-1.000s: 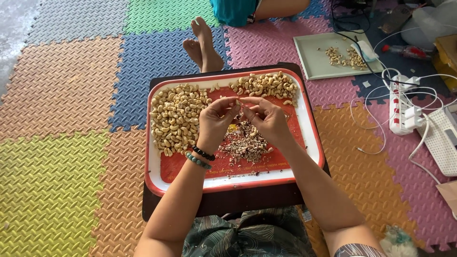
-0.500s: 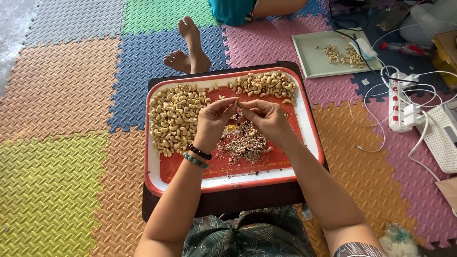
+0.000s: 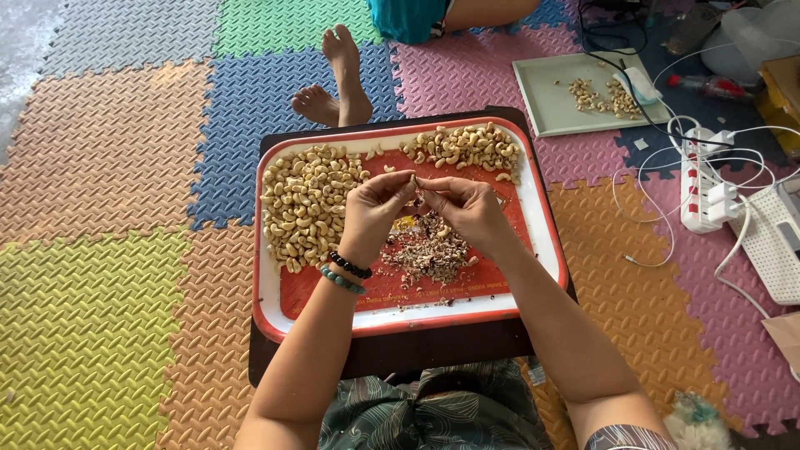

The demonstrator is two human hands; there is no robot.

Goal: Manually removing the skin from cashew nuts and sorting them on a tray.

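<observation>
Across the left of the frame lies a floor of foam mats (image 3: 108, 158) in yellow, orange, grey and blue, with nothing standing on them. At the middle, a red tray with a white rim (image 3: 267, 300) sits on a dark low counter (image 3: 392, 354). On the tray's left side is a big pile of cashew nuts (image 3: 307, 204), and a smaller pile (image 3: 467, 147) is at its upper right. Between them, lower down, is a heap of brown skins and crumbs (image 3: 429, 250).

Above this heap the left hand (image 3: 375, 215) and the right hand (image 3: 468, 208) meet, fingertips pressed close together, pinching one small cashew (image 3: 416, 180) between them. The nut is mostly covered by the fingers, so its shape is hard to see. The left wrist has two bead bracelets (image 3: 346, 272).

At the top of the frame, bare feet (image 3: 337, 79) of another person rest on the blue mat; the body is cut off by the edge. To the upper right, a pale tray (image 3: 550, 104) holds a few nuts. At the far right are a white power strip (image 3: 704, 187) and tangled white cables (image 3: 650, 225), partly cut off.
</observation>
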